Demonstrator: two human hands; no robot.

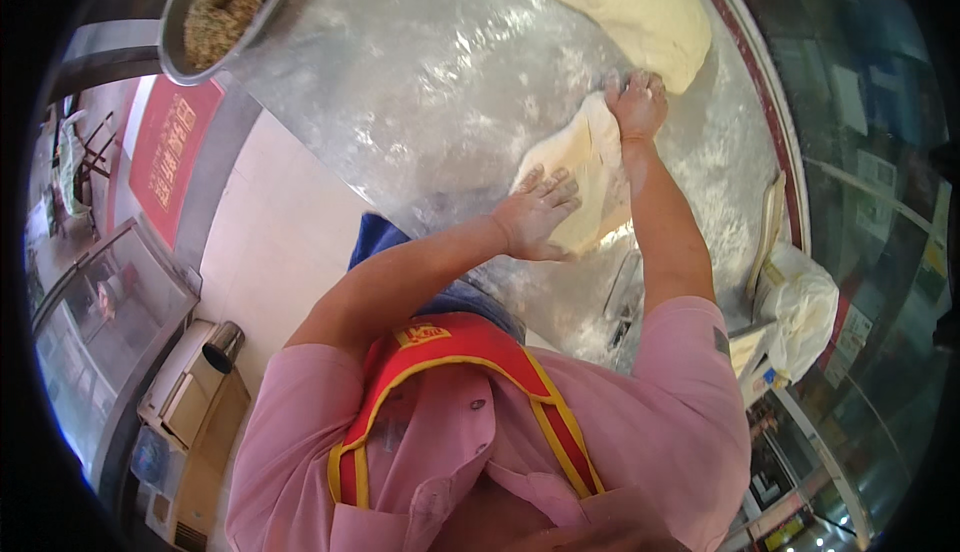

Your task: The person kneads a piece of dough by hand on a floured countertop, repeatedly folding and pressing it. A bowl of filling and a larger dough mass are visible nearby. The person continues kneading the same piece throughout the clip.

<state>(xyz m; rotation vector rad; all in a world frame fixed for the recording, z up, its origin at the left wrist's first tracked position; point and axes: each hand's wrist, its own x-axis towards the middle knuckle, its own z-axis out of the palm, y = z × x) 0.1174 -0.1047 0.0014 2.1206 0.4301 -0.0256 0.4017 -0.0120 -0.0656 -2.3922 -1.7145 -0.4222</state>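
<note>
A flattened piece of pale dough (574, 154) lies on the floured metal worktop (427, 94). My left hand (536, 214) rests on its near left part, palm down with the fingers spread. At the upper right edge of this piece is my right hand (637, 101), its fingers bent against the dough; whether they pinch it cannot be told. Just beyond the right hand lies a large, smooth mass of dough (637, 11), close to the fingertips. White flour covers both hands and the metal around them.
A metal bowl of brown crumbly filling (225, 15) stands at the upper left. Along the right runs the worktop's raised red and white rim (772, 94). A wooden stick (766, 233) and a white plastic bag (799, 312) are at the lower right. A red mat (176, 154) lies left on the floor.
</note>
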